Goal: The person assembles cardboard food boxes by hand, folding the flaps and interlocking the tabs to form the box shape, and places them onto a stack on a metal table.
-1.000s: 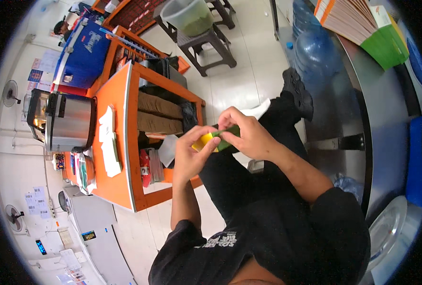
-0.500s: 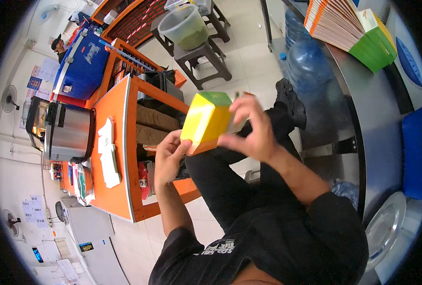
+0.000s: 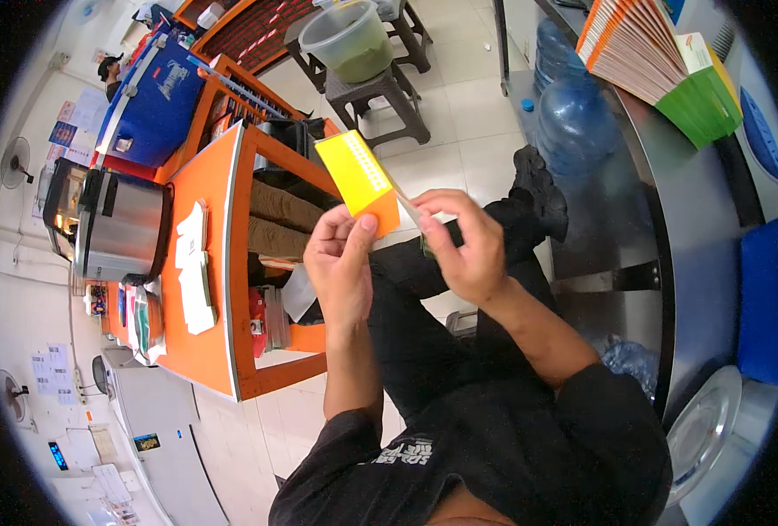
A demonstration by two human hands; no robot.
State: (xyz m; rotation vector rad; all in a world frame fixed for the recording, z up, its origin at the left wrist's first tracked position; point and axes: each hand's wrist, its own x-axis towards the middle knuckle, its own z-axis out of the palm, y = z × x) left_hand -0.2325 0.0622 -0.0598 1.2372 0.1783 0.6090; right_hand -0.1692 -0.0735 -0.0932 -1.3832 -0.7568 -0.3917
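Yellow carton (image 3: 358,180) at a new angle in left hand's (image 3: 341,263) pinch, right hand (image 3: 469,250), earlier wide, now closed on its edge

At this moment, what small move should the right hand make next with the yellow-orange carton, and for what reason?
Probably the right hand should gently fold the pale edge inward: its thumb and fingers seem to pinch there, while the left hand steadies the yellow-orange carton, thumb on the orange part. Whether a crease lies there is hard to tell.
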